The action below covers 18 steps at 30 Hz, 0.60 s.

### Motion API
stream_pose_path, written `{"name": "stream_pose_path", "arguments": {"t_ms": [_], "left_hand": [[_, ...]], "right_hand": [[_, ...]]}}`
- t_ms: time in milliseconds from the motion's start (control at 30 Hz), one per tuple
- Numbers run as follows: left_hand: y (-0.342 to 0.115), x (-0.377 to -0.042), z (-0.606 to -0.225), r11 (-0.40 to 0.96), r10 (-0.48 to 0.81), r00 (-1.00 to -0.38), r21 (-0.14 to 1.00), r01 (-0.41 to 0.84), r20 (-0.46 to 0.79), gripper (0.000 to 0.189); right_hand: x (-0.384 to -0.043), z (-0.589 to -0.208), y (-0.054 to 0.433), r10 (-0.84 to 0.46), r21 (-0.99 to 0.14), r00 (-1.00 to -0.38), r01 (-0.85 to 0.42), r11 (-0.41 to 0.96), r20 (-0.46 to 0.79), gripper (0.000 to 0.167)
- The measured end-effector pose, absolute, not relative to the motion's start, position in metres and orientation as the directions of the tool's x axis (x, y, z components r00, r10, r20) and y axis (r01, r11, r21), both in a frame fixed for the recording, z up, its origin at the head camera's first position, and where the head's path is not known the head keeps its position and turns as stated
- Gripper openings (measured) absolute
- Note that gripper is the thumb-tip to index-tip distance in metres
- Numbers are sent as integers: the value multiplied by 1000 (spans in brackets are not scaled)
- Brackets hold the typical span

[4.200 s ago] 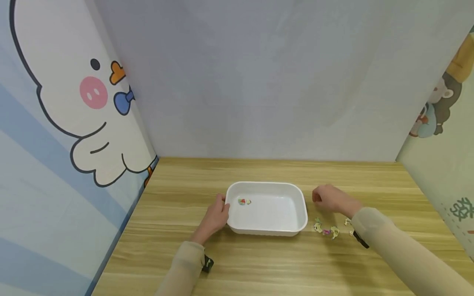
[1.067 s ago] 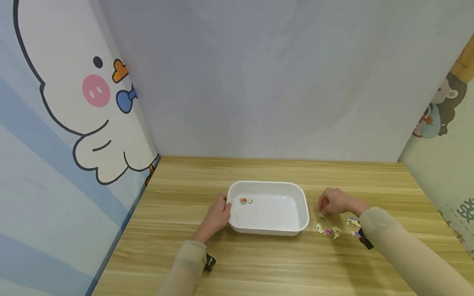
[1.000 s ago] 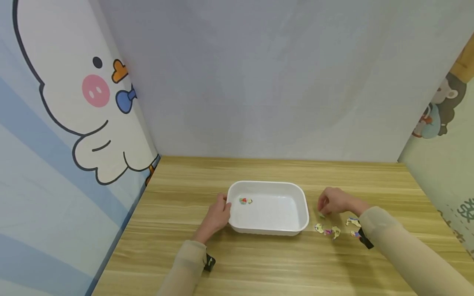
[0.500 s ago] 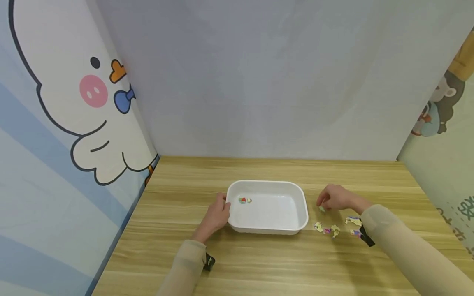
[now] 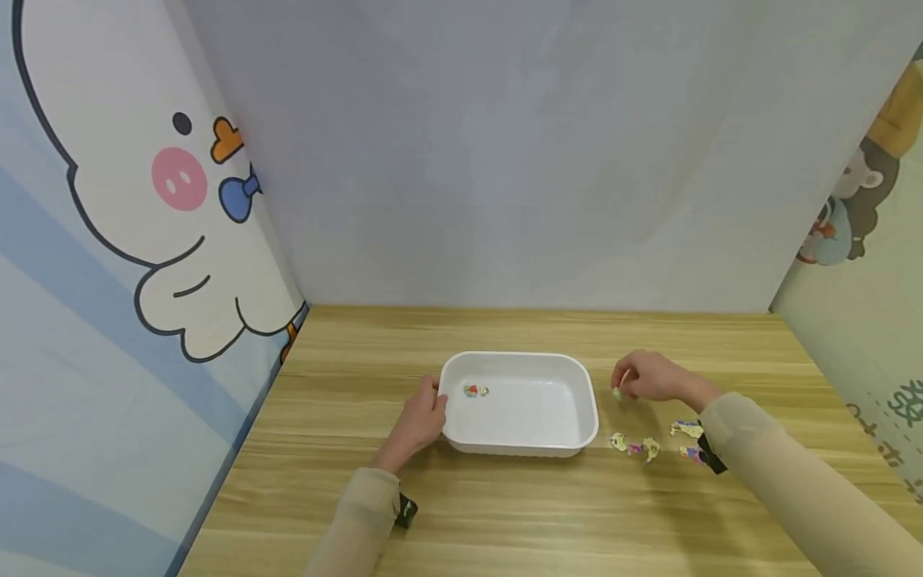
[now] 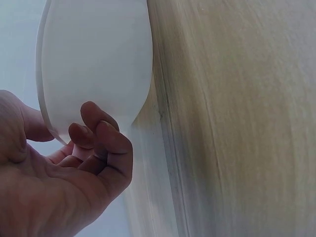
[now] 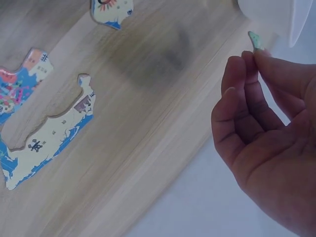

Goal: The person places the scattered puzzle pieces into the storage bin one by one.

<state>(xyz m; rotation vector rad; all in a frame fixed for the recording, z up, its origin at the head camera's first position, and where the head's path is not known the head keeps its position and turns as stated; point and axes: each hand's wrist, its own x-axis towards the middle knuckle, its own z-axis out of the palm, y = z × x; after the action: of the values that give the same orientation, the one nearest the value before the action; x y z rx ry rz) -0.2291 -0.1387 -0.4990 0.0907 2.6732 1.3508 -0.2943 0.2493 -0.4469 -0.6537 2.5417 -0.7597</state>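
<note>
A white rectangular tray [image 5: 519,449] sits mid-table. My left hand [image 5: 418,417] grips its left end, thumb at the rim and curled fingers against the outer wall in the left wrist view. Beyond the tray's right end, my right hand [image 5: 654,377] is raised over the table. Between thumb and fingertips it pinches a small green puzzle piece [image 7: 255,40], mostly hidden by the fingers. Two small puzzle pieces [image 5: 472,391] lie inside the tray near its left end. Nearer the person lie several flat puzzle pieces with map-like print, among them a long cream-and-blue one [image 7: 54,136].
Wood-grain table [image 5: 346,344] under everything. A grey cloth wall [image 5: 505,160] rises behind its far edge. Printed panels stand at both sides, the left one showing a white cartoon bird [image 5: 108,144]. Each wrist carries a dark camera.
My right hand has picked up the green puzzle piece from the table and moved it up and slightly toward the far side. The left hand and tray have stayed in place.
</note>
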Motion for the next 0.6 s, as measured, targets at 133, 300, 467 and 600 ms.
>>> {"name": "stream_pose_path", "arguments": {"t_ms": [133,300,467,600], "left_hand": [[-139,-229,-500,592,118,-988,806,-7,-96,27],[-139,-230,-500,592,117,-988,806,-13,-101,27],[-139,-229,-499,593,112,-988,805,-16,-103,27],[-138,-229,-499,594,111,-988,804,-19,-105,27]], "right_hand": [[-294,-444,246,-535,-594,-809,-310,742,-246,8],[-297,-440,243,-548,-596,-806,-333,731,-222,7],[-301,-435,238,-560,-590,-806,-362,722,-191,7],[-302,-431,234,-566,-591,-807,-377,714,-170,7]]}}
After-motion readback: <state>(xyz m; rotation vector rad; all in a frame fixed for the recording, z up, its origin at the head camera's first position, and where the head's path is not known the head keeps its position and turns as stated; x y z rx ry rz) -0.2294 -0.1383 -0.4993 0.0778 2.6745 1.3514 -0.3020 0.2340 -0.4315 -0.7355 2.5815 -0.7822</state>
